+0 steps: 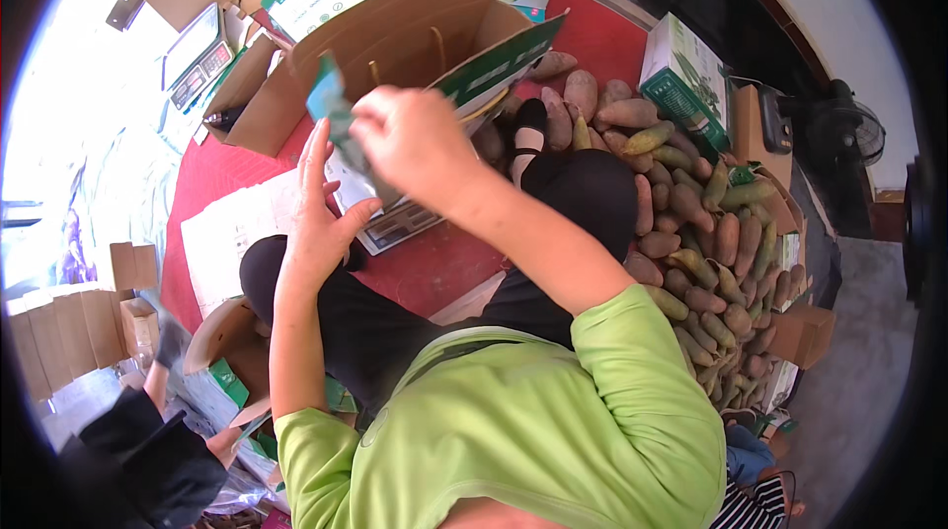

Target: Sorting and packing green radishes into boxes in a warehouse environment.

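Note:
My right hand (pixel 413 141) is closed, pinching a thin teal-and-green plastic wrapper (pixel 343 124) that is smeared by motion. My left hand (pixel 318 218) is beside the wrapper's near side, fingers stretched up and thumb spread; whether its fingertips touch the wrapper I cannot tell. Below the hands, partly hidden by them, sits a flat scale (pixel 400 226) with a metallic edge. Just beyond stands a large open cardboard carton (pixel 395 30) with a green printed flap and cord handles.
A pile of reddish and green root vegetables (pixel 726 238) lies to my right. Printed boxes (pixel 688 80) stand behind it, near a black fan (pixel 854 129). A second scale (pixel 202 70) is at the far left. Another person's arm (pixel 158 381) shows at lower left. Red sheeting (pixel 425 272) covers the floor.

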Demonstrator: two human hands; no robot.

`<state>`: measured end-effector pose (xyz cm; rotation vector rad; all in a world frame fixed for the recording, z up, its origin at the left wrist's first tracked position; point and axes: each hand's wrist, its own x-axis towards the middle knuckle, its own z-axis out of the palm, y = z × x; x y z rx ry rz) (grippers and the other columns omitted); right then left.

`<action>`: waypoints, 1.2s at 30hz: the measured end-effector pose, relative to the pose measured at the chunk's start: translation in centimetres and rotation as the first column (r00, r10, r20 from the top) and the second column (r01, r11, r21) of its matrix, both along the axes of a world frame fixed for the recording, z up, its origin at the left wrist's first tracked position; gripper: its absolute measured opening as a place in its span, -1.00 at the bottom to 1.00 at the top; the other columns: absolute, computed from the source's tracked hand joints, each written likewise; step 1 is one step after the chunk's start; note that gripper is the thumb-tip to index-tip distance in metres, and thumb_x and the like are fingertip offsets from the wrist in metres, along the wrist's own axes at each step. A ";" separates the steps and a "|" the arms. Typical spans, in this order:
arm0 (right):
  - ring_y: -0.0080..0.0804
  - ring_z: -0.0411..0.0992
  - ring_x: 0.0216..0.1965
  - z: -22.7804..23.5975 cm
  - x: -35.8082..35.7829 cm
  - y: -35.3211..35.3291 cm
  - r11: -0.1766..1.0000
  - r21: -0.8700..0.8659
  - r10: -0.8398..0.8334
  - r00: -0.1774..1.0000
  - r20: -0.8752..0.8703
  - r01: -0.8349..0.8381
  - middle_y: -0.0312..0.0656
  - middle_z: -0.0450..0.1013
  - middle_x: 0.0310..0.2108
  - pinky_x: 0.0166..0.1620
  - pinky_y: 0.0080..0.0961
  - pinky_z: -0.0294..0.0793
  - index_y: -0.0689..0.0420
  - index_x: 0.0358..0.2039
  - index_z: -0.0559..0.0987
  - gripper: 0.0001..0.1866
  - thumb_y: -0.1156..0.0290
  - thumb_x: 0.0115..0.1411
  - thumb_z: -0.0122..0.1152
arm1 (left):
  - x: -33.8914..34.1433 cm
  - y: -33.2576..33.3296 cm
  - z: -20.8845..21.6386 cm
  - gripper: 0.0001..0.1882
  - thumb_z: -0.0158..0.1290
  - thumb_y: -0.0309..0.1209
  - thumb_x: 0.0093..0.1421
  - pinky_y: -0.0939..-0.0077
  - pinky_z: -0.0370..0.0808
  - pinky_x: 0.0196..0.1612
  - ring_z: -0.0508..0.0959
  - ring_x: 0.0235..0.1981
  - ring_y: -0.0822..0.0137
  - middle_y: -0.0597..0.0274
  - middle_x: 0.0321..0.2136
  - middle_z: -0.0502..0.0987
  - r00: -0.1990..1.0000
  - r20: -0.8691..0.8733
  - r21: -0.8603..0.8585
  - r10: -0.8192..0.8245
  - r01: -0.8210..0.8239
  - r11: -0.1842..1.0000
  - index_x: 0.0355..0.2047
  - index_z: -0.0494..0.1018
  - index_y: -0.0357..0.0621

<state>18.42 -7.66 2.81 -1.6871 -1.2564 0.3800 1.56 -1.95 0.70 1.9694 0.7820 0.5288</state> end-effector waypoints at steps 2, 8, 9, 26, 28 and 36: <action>0.00 0.52 -0.34 -1.2 -1.9 -0.3 0.989 -0.077 0.129 0.992 0.004 -0.128 0.00 0.54 -0.41 -0.24 -0.18 0.48 0.21 -0.21 0.57 -0.71 0.33 0.08 0.22 | -0.6 0.1 -1.4 -0.01 0.28 -0.58 -0.09 0.28 0.38 0.11 0.24 0.25 0.14 0.09 0.30 0.13 0.999 -0.017 0.090 0.027 -0.025 0.996 0.34 0.05 0.03; -0.18 0.25 0.13 0.5 3.2 -3.9 0.983 -0.159 0.156 0.885 0.439 -0.094 -0.20 0.35 0.08 0.03 -0.20 0.34 -0.01 0.06 0.48 -0.26 0.28 -0.23 0.50 | -2.3 -1.0 -0.8 -0.07 0.22 -0.60 -0.05 0.30 0.37 0.12 0.20 0.29 0.10 0.04 0.34 0.02 0.976 -0.124 0.183 0.180 -0.156 0.971 0.33 0.08 0.02; -0.21 0.24 0.14 -0.4 4.6 -4.5 0.989 -0.143 0.108 0.836 0.538 -0.035 -0.19 0.37 0.05 0.05 -0.09 0.28 -0.06 0.05 0.50 -0.28 0.31 -0.23 0.50 | -2.2 -1.1 -0.7 -0.09 0.24 -0.59 -0.07 0.24 0.26 0.22 0.16 0.31 0.04 0.03 0.34 0.03 0.977 -0.112 0.238 0.183 -0.152 0.959 0.32 0.12 0.00; -0.29 0.41 -0.18 -1.4 2.6 -4.7 0.948 -0.255 0.020 0.764 0.645 0.191 -0.34 0.51 -0.44 0.09 0.29 0.12 -0.07 -0.45 0.67 -0.82 0.32 0.11 0.08 | 2.8 -0.1 0.3 -0.47 0.18 -0.52 0.02 0.18 0.44 -0.18 0.51 -0.20 0.06 0.12 -0.28 0.51 0.879 -0.470 0.578 0.083 0.235 0.782 0.05 0.45 0.03; -0.30 0.42 -0.16 -1.7 2.6 -5.1 0.955 -0.193 -0.048 0.761 0.647 0.225 -0.36 0.52 -0.42 0.07 0.21 0.15 -0.06 -0.44 0.66 -0.86 0.30 0.09 0.13 | 2.9 0.8 -0.1 -0.61 0.17 -0.48 0.04 0.19 0.44 -0.20 0.51 -0.23 0.06 0.13 -0.32 0.51 0.854 -0.517 0.571 0.060 0.292 0.767 -0.07 0.50 -0.02; -0.18 0.50 -0.27 -1.8 12.2 -11.7 0.922 0.244 -0.351 0.915 0.199 0.300 -0.15 0.56 -0.36 -0.11 -0.38 0.46 0.18 -0.37 0.62 -0.87 0.45 0.05 0.27 | 2.6 1.0 -0.4 -0.92 0.14 -0.42 0.09 0.24 0.45 -0.26 0.50 -0.29 0.15 0.24 -0.43 0.50 0.845 -0.512 0.697 0.154 0.304 0.650 -0.37 0.55 -0.02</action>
